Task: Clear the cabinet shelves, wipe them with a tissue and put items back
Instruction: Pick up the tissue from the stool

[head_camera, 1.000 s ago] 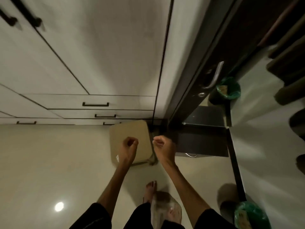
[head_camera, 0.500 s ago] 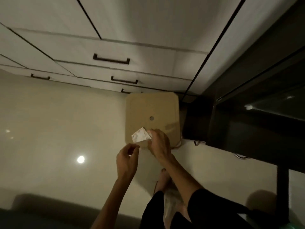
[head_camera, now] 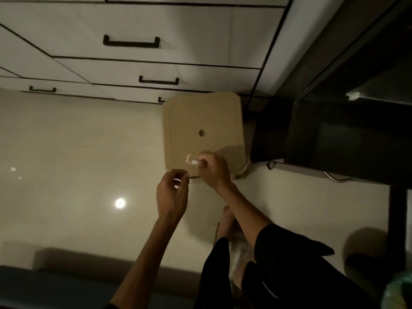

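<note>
A small crumpled white tissue (head_camera: 191, 159) is pinched in the curled fingers of the right hand (head_camera: 213, 169), held over the near edge of a beige square stool (head_camera: 204, 121) whose seat has a round hole at its centre. The left hand (head_camera: 171, 195) hovers just beside and slightly nearer the viewer, its fingers curled with thumb and forefinger tips close together; whether a scrap is held between them cannot be told. The stool stands on a glossy pale floor (head_camera: 78, 152), touching or nearly touching the base of white cabinet drawers (head_camera: 156, 25) fitted with black bar handles (head_camera: 131, 42). To the right of the stool lies a dark open door (head_camera: 347, 139) with a metal handle along its lower edge. A bare foot (head_camera: 227, 216) shows below the right forearm, next to dark clothing.
</note>
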